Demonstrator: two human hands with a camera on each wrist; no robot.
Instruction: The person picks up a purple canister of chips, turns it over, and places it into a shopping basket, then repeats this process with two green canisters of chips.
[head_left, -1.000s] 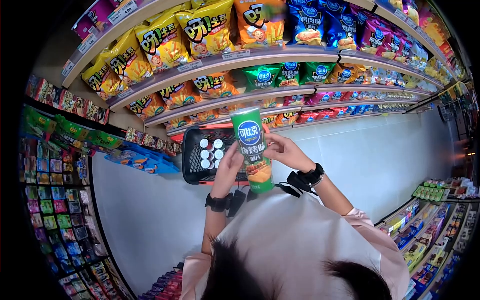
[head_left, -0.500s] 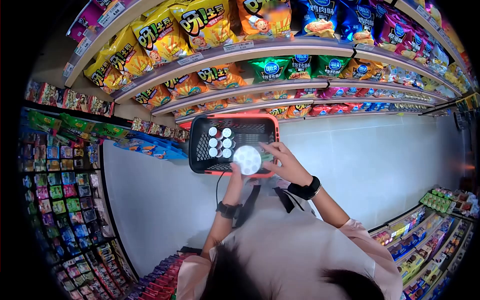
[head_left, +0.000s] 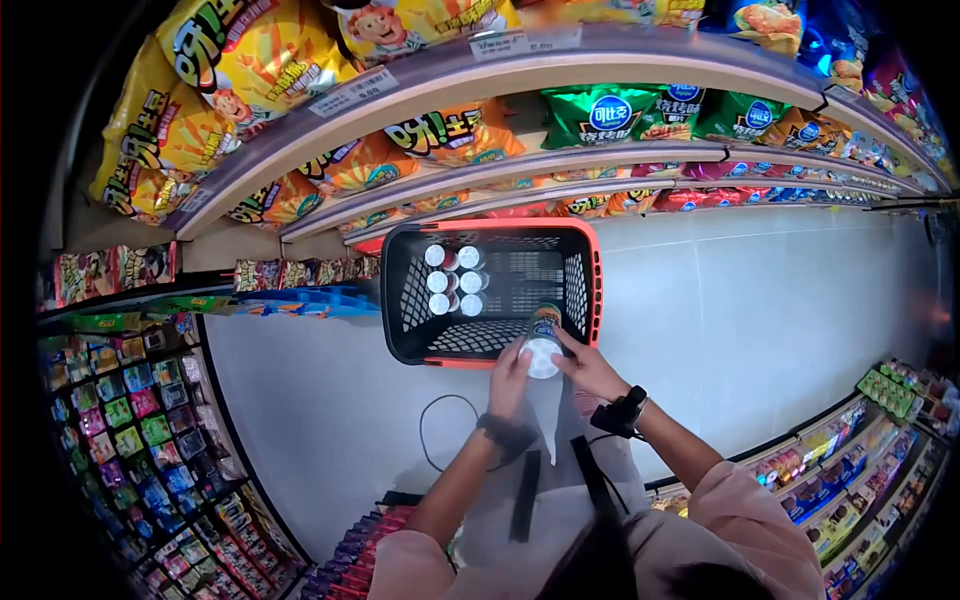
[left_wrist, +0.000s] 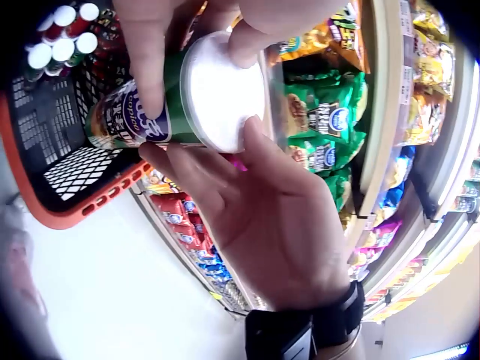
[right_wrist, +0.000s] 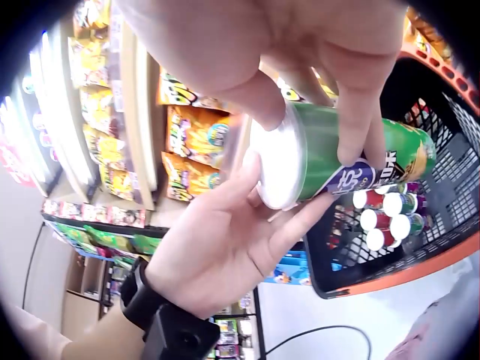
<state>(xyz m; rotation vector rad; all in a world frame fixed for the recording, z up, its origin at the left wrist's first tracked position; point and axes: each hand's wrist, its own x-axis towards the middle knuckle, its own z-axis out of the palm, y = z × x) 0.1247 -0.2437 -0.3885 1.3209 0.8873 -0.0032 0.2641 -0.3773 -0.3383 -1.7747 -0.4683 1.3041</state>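
on the far left we see a rack of small packs [head_left: 120, 420]. next comes the basket [head_left: 597, 290], black with a red edge. six cans [head_left: 438, 282] stand in its left part, in two rows of three, white lids up. so those six look done to us. then comes the left hand [head_left: 510, 380]. its fingers are not spread wide: they hold the left side of a green can [head_left: 547, 324], with the thumb at the white lid [head_left: 543, 360]. the green can tips, with its lid facing the person and its other end by the front edge of the basket, near the right corner. we can't tell if it touches that edge. it is not standing with the six, so we think this one is left to do. last is the right hand [head_left: 592, 375], holding the other side of the same can, its thumb at the lid too. we can't tell if more cans are to come. farther right we see more packs [head_left: 840, 485] on shelves.
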